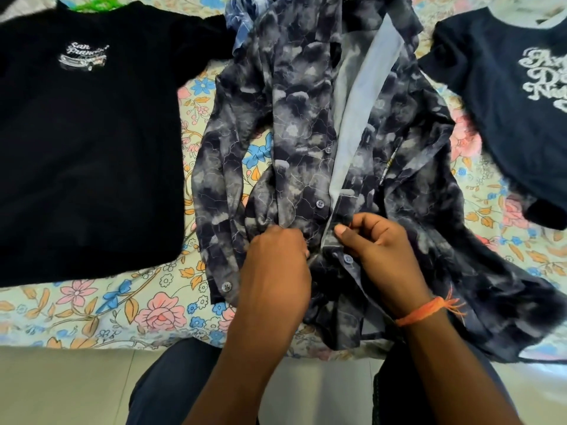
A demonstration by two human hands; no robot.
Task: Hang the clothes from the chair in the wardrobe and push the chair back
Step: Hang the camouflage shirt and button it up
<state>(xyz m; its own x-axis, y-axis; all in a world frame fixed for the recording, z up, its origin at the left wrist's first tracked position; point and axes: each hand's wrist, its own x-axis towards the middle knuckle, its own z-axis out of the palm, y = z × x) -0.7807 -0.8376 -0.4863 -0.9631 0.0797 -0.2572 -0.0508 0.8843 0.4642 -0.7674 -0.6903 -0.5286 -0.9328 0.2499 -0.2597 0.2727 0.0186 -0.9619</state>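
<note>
- where the floral bedsheet [129,305] reached its near edge, lay spread at the middle: patterned button shirt [306,124], front partly open.
- pinched its left placket near the hem: left hand [276,265], fingers curled on the cloth.
- gripped the right placket: right hand [383,250], thumb and fingers clamped.
- lay toward the left edge: black t-shirt [86,154].
- lay toward the right edge: navy t-shirt [503,111].
</note>
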